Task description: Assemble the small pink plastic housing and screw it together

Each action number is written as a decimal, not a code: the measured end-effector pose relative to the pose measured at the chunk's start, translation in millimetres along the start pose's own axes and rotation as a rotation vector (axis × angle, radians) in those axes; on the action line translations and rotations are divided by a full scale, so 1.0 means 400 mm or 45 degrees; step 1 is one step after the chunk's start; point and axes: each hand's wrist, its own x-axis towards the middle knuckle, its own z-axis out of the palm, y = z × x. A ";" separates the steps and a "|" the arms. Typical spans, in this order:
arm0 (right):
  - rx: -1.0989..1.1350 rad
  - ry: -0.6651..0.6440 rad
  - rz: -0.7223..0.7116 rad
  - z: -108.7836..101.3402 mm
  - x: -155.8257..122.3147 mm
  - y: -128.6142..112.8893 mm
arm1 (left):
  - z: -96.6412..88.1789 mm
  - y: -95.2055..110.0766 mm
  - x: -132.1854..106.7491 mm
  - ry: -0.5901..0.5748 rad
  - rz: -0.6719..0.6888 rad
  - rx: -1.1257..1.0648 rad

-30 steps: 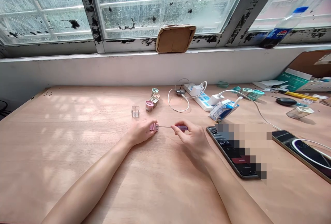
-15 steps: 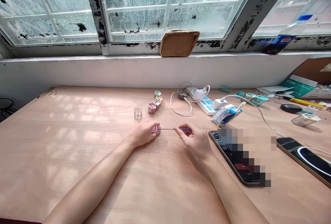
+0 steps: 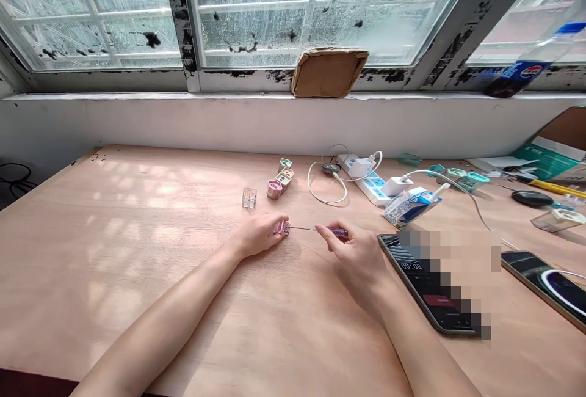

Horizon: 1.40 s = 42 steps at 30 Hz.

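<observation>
My left hand (image 3: pixel 260 235) is closed around a small pink pencil sharpener (image 3: pixel 282 227), which it partly hides. In my right hand (image 3: pixel 357 250) is a screwdriver with a purple handle (image 3: pixel 339 234); its thin metal shaft (image 3: pixel 303 228) points left, its tip at the sharpener. Whether the tip sits on a screw is too small to tell. Behind the left hand stands a clear plastic shell (image 3: pixel 249 198). Beside that shell are several small sharpener pieces: a pink one (image 3: pixel 274 189), cream and orange ones close against it, and a green one (image 3: pixel 284 165) at the back.
A phone (image 3: pixel 425 287) lies just right of my right forearm, and another phone (image 3: pixel 544 281) farther right. Behind them are a drink carton (image 3: pixel 412 206), a white power strip (image 3: pixel 366 182) with cables, green sharpener pieces (image 3: pixel 473 182), a black mouse (image 3: pixel 531 198) and a clear-shelled piece (image 3: pixel 556 220).
The whole view has shifted slightly, so most things appear farther right. Both hands keep their grips, and the screwdriver still points at the sharpener, its shaft tilted a little more.
</observation>
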 end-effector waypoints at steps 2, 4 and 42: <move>0.024 -0.010 0.002 0.001 0.000 0.001 | -0.002 0.003 0.001 -0.001 -0.004 0.001; 0.084 -0.028 -0.006 0.002 0.001 0.003 | -0.006 0.007 0.002 -0.004 -0.006 0.008; -0.115 0.022 -0.045 -0.003 -0.003 0.044 | 0.018 0.013 -0.006 0.084 0.085 -0.007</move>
